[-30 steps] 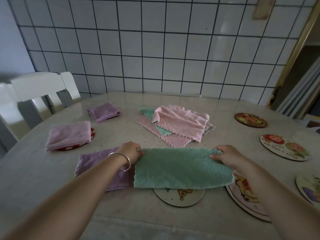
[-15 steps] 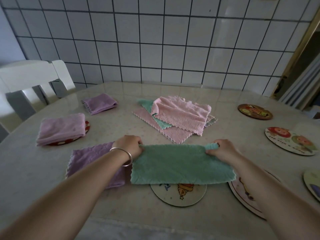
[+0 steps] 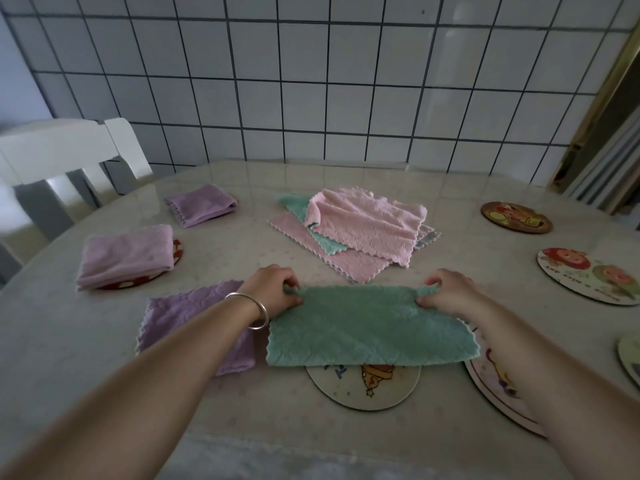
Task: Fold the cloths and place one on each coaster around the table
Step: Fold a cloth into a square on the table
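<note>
A green cloth [image 3: 370, 327], folded in half, lies in front of me over the top of a round cartoon coaster [image 3: 363, 386]. My left hand [image 3: 273, 289] pinches its far left corner and my right hand [image 3: 450, 289] pinches its far right corner. A folded purple cloth [image 3: 187, 327] lies under my left forearm. Another folded purple cloth [image 3: 126, 256] sits on a red coaster [image 3: 138, 281] at the left. A third folded purple cloth [image 3: 201, 209] lies farther back. A pile of pink and green unfolded cloths [image 3: 360, 233] is in the table's middle.
Bare coasters lie on the right: a brown coaster [image 3: 516, 217], a pale coaster [image 3: 588, 275], one large coaster [image 3: 495, 386] under my right forearm and a coaster's edge [image 3: 628, 355] at the frame's side. A white chair [image 3: 62, 150] stands at the left. A tiled wall backs the table [image 3: 69, 358].
The view has tilted down a little. Both hands have kept their pinch on the green cloth's far corners and drawn the fold flat; the cloth has barely shifted.
</note>
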